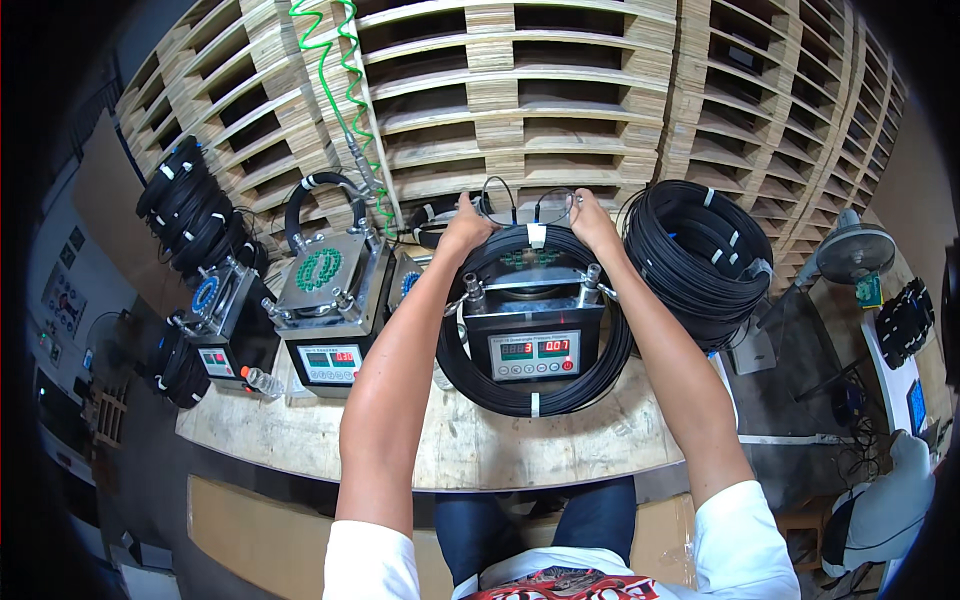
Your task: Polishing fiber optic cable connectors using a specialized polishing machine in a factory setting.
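While both arms are reaching forward over the bench (300, 440), the left hand (466, 228) and the right hand (592, 222) are each pinching the far edge of a black coil (530, 400). The fingers are closing on the top of the ring, one hand at each side of a white tie (536, 235). The coil is lying around a small machine (533, 345), so its near part is hanging low in front of the red number screens, and its far part is sitting up by the hands.

Thin black wire ends (500, 190) are sticking up between the hands; they may be the coil's own ends, but they are too thin to tell. A big stack of black coils (700, 255) is resting just beside the right arm. Two more machines (330, 300) are standing to the left, and a green curly hose (345, 90) is hanging down to them. More coils (195, 215) are leaning on the wooden pallets (560, 90) at the far left. A fan (852, 252) is standing well off to the right.

The coil is looking round, thin and shiny, with many loops held together by small white ties.
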`<state>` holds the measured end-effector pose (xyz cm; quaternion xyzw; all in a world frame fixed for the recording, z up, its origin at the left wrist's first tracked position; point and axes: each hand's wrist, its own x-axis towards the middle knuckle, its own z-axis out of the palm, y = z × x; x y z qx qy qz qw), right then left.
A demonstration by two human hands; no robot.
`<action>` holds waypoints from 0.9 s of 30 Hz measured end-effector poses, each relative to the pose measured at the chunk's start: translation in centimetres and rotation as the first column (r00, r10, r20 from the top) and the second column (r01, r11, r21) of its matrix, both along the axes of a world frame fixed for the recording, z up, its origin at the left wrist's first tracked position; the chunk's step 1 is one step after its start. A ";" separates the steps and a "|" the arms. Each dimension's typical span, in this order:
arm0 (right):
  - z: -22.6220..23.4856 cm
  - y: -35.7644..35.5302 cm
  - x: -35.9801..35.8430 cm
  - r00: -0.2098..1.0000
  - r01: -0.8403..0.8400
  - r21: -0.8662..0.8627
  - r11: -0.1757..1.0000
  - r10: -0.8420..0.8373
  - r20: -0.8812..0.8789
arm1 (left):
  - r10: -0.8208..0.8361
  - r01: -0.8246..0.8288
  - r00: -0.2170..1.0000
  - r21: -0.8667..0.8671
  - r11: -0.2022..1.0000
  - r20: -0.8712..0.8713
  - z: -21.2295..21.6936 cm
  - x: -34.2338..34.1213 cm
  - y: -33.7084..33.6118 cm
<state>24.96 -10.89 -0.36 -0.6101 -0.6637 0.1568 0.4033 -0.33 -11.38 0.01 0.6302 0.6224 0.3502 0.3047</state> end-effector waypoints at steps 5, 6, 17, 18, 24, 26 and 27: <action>0.6 -1.5 -1.2 0.972 0.015 -0.015 1.000 -0.011 0.235 | 0.160 -0.157 0.964 0.028 0.987 -0.213 -0.3 0.4 -1.8; 1.4 -2.4 -2.0 0.974 -0.023 -0.022 1.000 0.027 0.226 | 0.167 -0.175 0.960 -0.013 0.985 -0.227 -0.2 0.1 -2.3; -1.8 1.9 -0.5 0.981 -0.170 0.166 0.971 0.151 0.121 | 0.116 -0.124 0.896 0.010 0.992 -0.429 1.8 0.8 -2.4; -1.3 1.6 -0.3 0.987 -0.149 0.157 0.976 0.139 0.075 | 0.113 -0.118 0.895 0.014 0.993 -0.431 1.2 0.5 -1.9; 1.5 -2.3 -0.7 0.993 0.052 -0.118 0.992 -0.038 0.114 | -0.012 0.014 0.991 -0.014 1.000 0.133 -0.2 0.3 -2.8; 2.3 -2.9 -1.0 0.991 0.079 -0.149 0.986 -0.061 0.123 | 0.030 -0.027 0.993 -0.027 0.999 0.117 0.2 0.3 -2.7; 2.5 -3.1 -1.1 0.988 0.103 -0.180 0.978 -0.079 0.135 | 0.077 -0.073 0.992 -0.040 0.997 0.103 0.1 0.1 -2.7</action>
